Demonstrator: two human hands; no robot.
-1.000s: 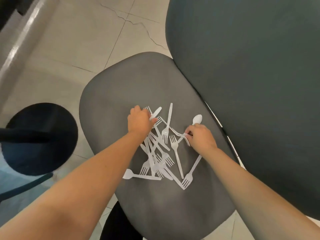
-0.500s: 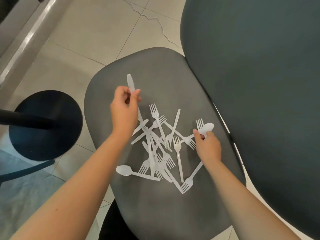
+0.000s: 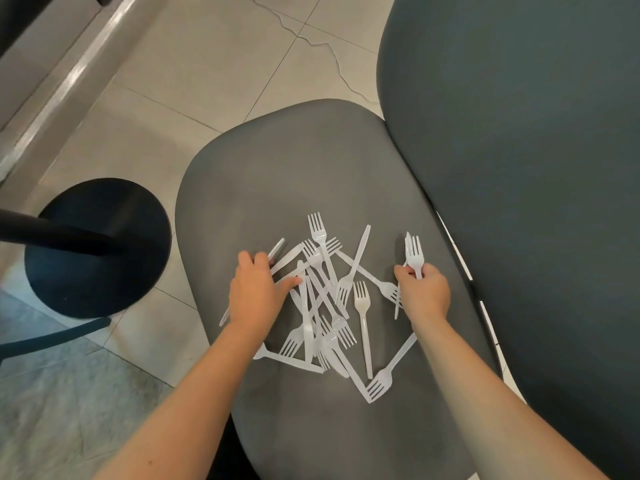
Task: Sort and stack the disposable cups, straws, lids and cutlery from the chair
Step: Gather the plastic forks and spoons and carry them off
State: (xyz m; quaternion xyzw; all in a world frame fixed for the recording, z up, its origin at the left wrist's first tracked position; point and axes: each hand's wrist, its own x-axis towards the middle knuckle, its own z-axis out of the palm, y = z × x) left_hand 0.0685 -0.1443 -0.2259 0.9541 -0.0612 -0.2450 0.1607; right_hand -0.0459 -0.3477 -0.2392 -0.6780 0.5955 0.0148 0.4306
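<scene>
A loose pile of white plastic forks, knives and a spoon [image 3: 329,306] lies on the grey chair seat [image 3: 294,161]. My left hand [image 3: 254,292] is at the pile's left edge and holds a white knife [image 3: 277,249] whose ends stick out on both sides of the hand; its thumb touches another piece. My right hand [image 3: 424,292] is at the pile's right edge and grips a white fork [image 3: 414,252] with tines pointing away, together with at least one more white piece. No cups, straws or lids are in view.
The chair's dark teal backrest [image 3: 519,168] rises at the right. On the tiled floor to the left stands a black round base [image 3: 97,244] with a black pole. A metal rail [image 3: 69,74] runs along the upper left.
My left hand came back down from above the seat to the pile's left edge with the knife. My right hand now holds a fork upright where it held the spoon.
</scene>
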